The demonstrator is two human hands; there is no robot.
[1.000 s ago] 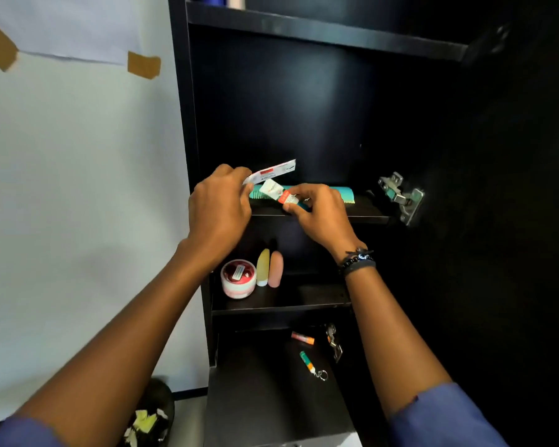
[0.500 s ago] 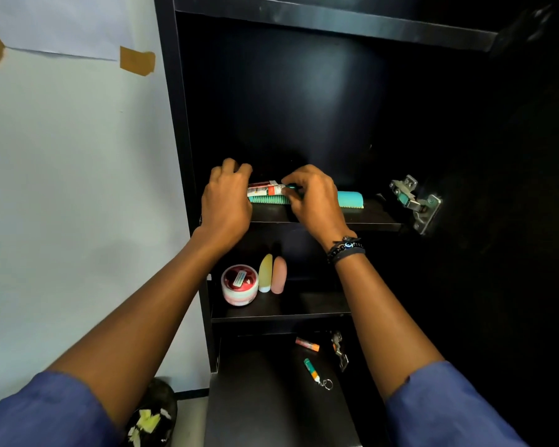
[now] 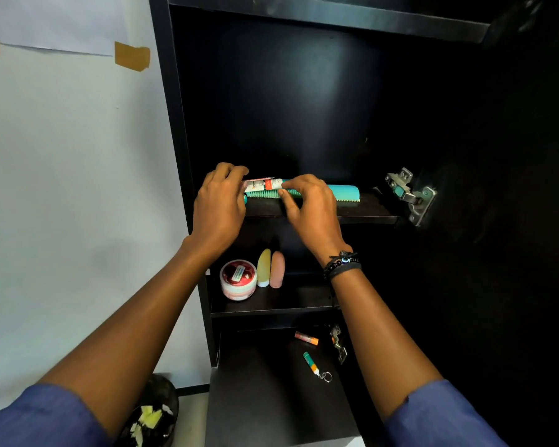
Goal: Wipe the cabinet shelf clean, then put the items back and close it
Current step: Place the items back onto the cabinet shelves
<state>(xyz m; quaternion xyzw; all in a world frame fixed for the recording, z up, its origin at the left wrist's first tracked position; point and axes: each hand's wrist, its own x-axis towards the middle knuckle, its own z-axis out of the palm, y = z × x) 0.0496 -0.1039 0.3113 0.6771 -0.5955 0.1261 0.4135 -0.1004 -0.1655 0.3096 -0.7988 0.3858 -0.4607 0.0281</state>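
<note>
We are in the putting-back step. Our left hand (image 3: 220,204) curls its fingers over the nine o'clock end of the small white-and-red squeeze tube (image 3: 262,184), and our right hand (image 3: 313,208) pinches its three o'clock end. The tube sits at the long teal plastic comb (image 3: 344,192) on the black cabinet shelf (image 3: 373,209); whether it lies on or behind the comb, we cannot tell. Next, we judge, both hands must release gently so nothing rolls toward six o'clock.

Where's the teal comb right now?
Head view: the teal comb lies lengthwise on the shelf, left of the door hinge. The small tube sits at its left end, where the left hand and right hand meet.
</note>
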